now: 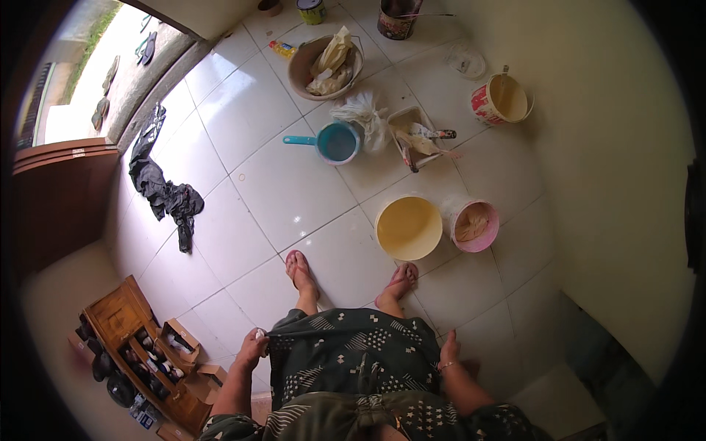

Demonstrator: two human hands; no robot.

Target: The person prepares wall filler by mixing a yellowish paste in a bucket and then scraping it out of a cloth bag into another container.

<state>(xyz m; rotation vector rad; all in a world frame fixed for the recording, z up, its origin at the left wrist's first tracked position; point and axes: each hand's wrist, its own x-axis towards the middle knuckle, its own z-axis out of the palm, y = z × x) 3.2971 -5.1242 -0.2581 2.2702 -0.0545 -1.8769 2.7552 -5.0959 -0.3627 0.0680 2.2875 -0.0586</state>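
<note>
Pale square tiles cover the floor [323, 213], with a cream wall [618, 147] along its right edge and an open doorway at its far left corner. A person stands at the floor's near edge in pink sandals [298, 269] and a dark patterned dress [353, 334]. The left hand [252, 348] is at the dress's left side, its fingers closed on the cloth, which is drawn out to a point there; a white patch at the fingers is too small to make out. The right hand [448, 351] is just beside the dress's right side, one digit pointing forward; I cannot tell whether the others are curled.

Ahead of the right foot stands a cream bucket [412, 213], with a pink bucket [490, 237] just beside it, nearer the floor's right edge. Farther off are a blue dipper [339, 153], a white plastic bag [366, 121] and a tray [403, 120] holding brushes [446, 134]. Black cloth [154, 184] lies near the doorway, and a wooden cabinet [119, 307] stands by the floor's left edge.
</note>
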